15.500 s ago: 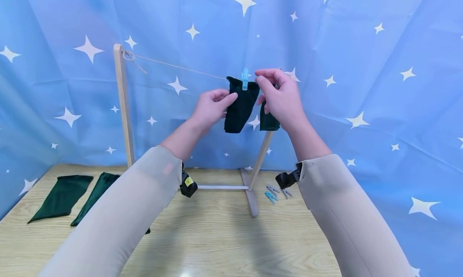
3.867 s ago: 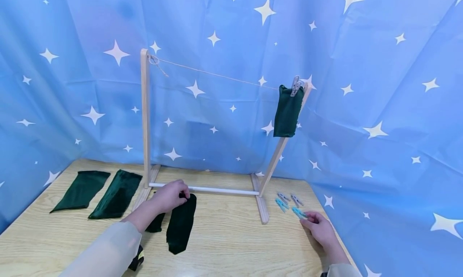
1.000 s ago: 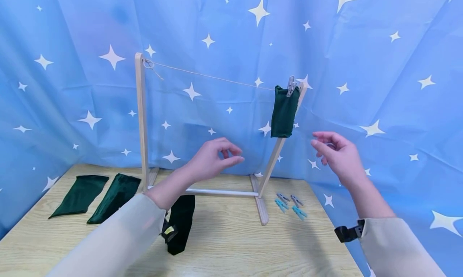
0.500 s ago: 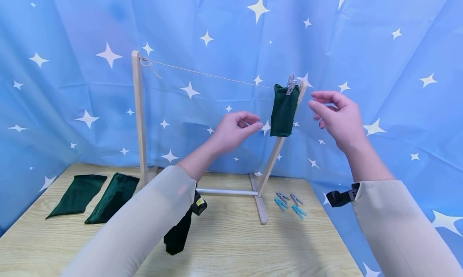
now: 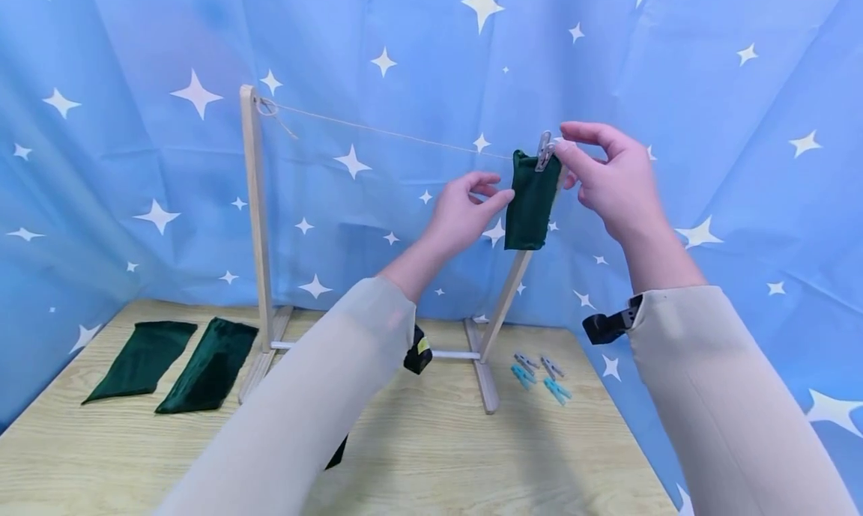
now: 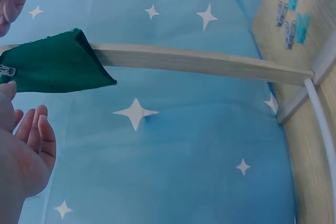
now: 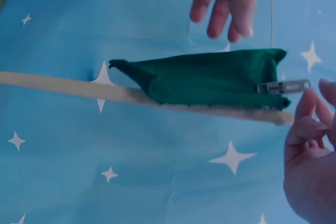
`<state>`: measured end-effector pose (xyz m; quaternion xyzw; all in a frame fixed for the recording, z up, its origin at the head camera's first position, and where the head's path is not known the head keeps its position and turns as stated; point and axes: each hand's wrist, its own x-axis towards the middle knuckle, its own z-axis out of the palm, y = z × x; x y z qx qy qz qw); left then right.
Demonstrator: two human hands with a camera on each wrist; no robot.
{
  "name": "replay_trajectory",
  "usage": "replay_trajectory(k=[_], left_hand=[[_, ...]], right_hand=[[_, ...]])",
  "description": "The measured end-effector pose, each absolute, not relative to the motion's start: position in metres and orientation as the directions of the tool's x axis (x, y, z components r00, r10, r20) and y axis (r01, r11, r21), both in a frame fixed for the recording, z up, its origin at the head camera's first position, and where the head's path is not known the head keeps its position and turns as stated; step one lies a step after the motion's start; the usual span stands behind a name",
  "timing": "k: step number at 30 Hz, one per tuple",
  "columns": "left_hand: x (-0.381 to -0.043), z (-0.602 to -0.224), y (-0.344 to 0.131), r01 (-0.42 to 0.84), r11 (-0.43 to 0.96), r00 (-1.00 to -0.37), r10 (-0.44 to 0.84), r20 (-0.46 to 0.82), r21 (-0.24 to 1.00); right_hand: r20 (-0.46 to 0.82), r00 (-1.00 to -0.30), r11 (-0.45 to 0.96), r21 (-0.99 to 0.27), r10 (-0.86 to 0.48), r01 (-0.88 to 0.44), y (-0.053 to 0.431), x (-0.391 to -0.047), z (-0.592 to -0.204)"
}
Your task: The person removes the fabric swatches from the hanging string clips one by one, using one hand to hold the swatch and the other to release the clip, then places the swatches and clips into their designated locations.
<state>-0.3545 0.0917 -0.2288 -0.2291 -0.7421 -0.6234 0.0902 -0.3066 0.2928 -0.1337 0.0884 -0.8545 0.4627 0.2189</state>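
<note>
A dark green velvety cloth (image 5: 529,213) hangs at the right end of a thin string (image 5: 384,132), pinned by a grey clothespin (image 5: 543,153). My left hand (image 5: 468,213) is at the cloth's left edge, fingers loosely bent; in the right wrist view, a gap separates that left hand (image 7: 228,1) from the cloth (image 7: 210,77). Thumb and forefinger of my right hand (image 5: 616,183) are spread beside the clothespin. The right wrist view shows this right hand (image 7: 310,161) just short of the clothespin's end (image 7: 294,85), holding nothing.
A wooden frame, its left post (image 5: 255,216) upright, carries the string. Two green cloths (image 5: 141,359) lie at the table's left; another dark cloth (image 5: 338,453) is mostly hidden under my left sleeve. Several blue and grey clothespins (image 5: 556,389) lie at the right.
Earlier, a second cloth hung under a blue clothespin. Later, my left hand was at a cloth on the table and my right at a blue clothespin there. Both hands have since risen to the hanging cloth.
</note>
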Motion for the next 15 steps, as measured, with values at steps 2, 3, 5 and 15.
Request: replay_trajectory(k=[2, 3, 5, 15], left_hand=[[-0.356, -0.223, 0.096, 0.435, 0.103, -0.888, 0.215, 0.407, 0.895], [-0.356, -0.221, 0.098, 0.425, 0.097, -0.893, 0.209, 0.399, 0.900], [-0.357, -0.216, 0.103, 0.411, 0.086, -0.898, 0.206, 0.388, 0.907], [-0.357, -0.212, 0.121, 0.413, 0.051, -0.904, 0.140, 0.403, 0.909]], right_hand=[[0.449, -0.893, 0.555, -0.751, 0.032, -0.357, 0.287, -0.309, -0.132], [0.444, -0.896, 0.555, -0.751, 0.022, -0.359, 0.285, -0.311, -0.131], [0.438, -0.899, 0.562, -0.745, 0.003, -0.361, 0.282, -0.313, -0.130], [0.438, -0.899, 0.589, -0.724, -0.009, -0.359, 0.276, -0.320, -0.132]])
